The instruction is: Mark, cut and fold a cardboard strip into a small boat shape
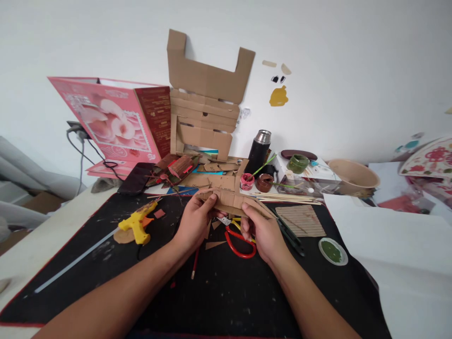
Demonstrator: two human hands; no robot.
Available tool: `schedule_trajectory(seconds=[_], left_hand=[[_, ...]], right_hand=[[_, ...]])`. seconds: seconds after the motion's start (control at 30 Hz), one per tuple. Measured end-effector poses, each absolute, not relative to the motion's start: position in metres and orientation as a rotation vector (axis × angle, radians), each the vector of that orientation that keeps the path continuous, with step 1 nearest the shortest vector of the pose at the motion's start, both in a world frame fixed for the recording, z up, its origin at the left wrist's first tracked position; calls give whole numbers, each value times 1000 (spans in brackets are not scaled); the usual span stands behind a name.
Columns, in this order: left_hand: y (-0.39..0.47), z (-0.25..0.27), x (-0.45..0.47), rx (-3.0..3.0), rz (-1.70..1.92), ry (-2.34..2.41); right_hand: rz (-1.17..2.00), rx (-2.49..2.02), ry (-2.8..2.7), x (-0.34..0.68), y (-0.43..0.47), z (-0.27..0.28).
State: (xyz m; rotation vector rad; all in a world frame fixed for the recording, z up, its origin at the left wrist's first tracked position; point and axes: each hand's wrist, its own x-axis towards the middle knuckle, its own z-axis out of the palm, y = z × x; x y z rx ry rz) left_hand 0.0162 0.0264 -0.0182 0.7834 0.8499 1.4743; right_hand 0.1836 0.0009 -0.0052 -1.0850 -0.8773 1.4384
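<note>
A strip of brown cardboard is held up between both hands over the black mat. My left hand pinches its left end, thumb on top. At the right end my right hand grips it, with the thumb along the near face and the lower fingers curled under. Scissors with red handles lie on the mat just below the strip, their blades partly hidden by it. Something with a yellow handle lies beside them. A red pencil and small cardboard scraps rest below my left hand.
A yellow glue gun with a long glue stick lies left. Behind stand an opened cardboard box, a pink box, a black thermos and paint jars. Corrugated cardboard and a green paint lid lie right.
</note>
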Motion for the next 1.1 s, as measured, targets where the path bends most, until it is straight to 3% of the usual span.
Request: schedule_trajectory(seconds=[0.53,1.1], left_hand=[[24,-18,19,811,1561,877],[18,-10,20,755,1427,767]], right_hand=[[1453,-1149,-890,189,3,-1],[1469,-1106,-893,189,4,-4]])
